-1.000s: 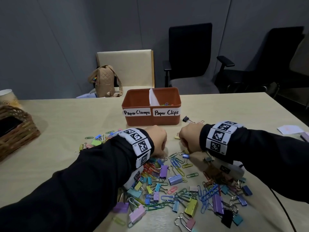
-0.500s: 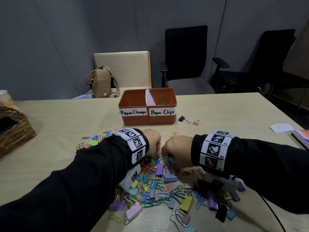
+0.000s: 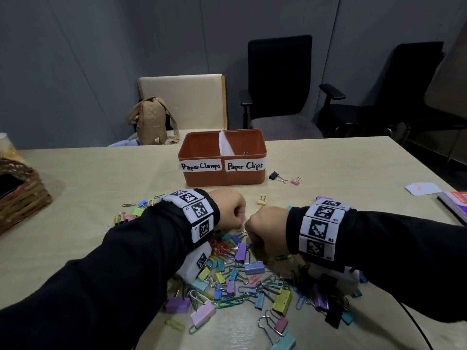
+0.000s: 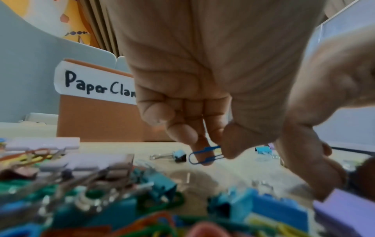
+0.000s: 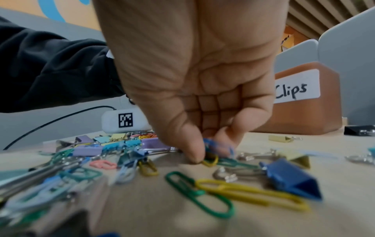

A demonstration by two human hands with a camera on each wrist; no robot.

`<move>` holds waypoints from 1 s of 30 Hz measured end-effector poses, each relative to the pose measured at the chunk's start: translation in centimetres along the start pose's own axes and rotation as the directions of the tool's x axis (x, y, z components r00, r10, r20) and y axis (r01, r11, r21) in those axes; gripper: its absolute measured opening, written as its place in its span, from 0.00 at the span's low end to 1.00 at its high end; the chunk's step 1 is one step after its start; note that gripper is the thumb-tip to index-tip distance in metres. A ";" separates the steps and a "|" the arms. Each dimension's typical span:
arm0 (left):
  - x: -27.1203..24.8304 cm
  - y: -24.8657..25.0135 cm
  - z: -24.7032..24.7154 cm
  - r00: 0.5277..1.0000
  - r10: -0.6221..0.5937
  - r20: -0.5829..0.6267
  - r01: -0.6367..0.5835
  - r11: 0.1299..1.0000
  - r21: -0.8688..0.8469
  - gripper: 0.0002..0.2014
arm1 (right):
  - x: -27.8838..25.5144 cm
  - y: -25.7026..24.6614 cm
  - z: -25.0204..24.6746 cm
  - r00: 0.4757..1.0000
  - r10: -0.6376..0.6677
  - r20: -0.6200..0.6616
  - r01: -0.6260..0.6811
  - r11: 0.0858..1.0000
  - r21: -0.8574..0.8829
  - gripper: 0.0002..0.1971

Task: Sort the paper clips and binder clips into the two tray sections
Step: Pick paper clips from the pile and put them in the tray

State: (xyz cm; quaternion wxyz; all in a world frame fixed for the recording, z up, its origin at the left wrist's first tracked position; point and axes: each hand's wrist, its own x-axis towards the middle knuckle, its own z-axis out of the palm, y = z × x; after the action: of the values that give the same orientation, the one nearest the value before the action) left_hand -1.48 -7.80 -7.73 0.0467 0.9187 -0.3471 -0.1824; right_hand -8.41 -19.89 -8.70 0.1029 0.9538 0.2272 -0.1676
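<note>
The room is dim, with dark grey walls. Soft light falls on the desk [image 3: 328, 160], and the sleeves look nearly black. In both wrist views the clips closest to the camera are very blurry. The wrist views bend and stretch things near the edges.

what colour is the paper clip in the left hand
Blue: the left hand pinches a blue paper clip, clearest in the left wrist view.

A dark blue paper clip [image 4: 205, 154] is pinched by the left hand [image 4: 202, 96]. The tray [image 3: 222, 176] is coloured rust orange, with white labels [image 3: 201, 165] lettered in black. Black sleeves [image 3: 126, 261] are banded with black-and-white checkered markers [image 3: 194, 210]. Pastel purple, yellow, teal and pink clips [image 3: 242, 281] are scattered on the pale beige counter [image 3: 101, 188].
</note>
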 end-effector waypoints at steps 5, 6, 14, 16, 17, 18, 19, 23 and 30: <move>-0.5 -0.6 -0.9 0.998 0.002 -0.068 -0.004 0.999 -0.034 0.07 | 0.0 0.2 -0.3 0.999 0.000 0.033 -0.001 0.999 0.042 0.10; -0.6 -0.6 -0.9 0.998 -0.001 -0.067 -0.003 0.999 -0.049 0.08 | -0.2 0.6 -0.6 1.000 0.007 0.021 -0.008 0.997 0.080 0.09; -1.4 4.7 -0.3 0.989 0.137 -0.047 -0.138 0.990 -0.018 0.13 | -3.0 7.6 -3.4 0.930 0.337 -0.147 -0.241 0.862 0.447 0.09; -1.0 6.2 0.2 0.982 0.183 -0.051 -0.182 0.983 0.028 0.11 | -3.5 8.9 -3.3 0.906 0.389 -0.166 -0.273 0.838 0.473 0.10; -0.8 6.9 0.5 0.978 0.208 -0.035 -0.205 0.976 0.068 0.10 | -3.7 9.4 -3.1 0.899 0.403 -0.172 -0.281 0.831 0.480 0.10; -0.7 7.5 0.9 0.974 0.225 -0.012 -0.222 0.968 0.113 0.09 | -3.9 9.7 -2.9 0.895 0.412 -0.173 -0.286 0.825 0.488 0.10; -0.5 8.0 1.2 0.974 0.225 0.015 -0.225 0.962 0.153 0.10 | -4.0 9.8 -2.7 0.894 0.415 -0.170 -0.286 0.819 0.497 0.11; -0.2 9.2 1.7 0.989 0.133 0.066 -0.146 0.954 0.261 0.22 | -4.2 9.8 -1.7 0.899 0.397 -0.187 -0.262 0.828 0.496 0.12; 0.9 8.1 0.9 0.995 0.054 0.089 -0.081 0.934 0.347 0.13 | -4.6 10.2 -0.8 0.896 0.398 -0.196 -0.252 0.821 0.512 0.09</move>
State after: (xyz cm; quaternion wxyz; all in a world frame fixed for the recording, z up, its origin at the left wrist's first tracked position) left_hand -6.16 -14.46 -7.14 -0.1249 0.8921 -0.4069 -0.1518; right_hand -7.31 -30.40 -5.04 -0.1410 0.9882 0.0240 -0.0542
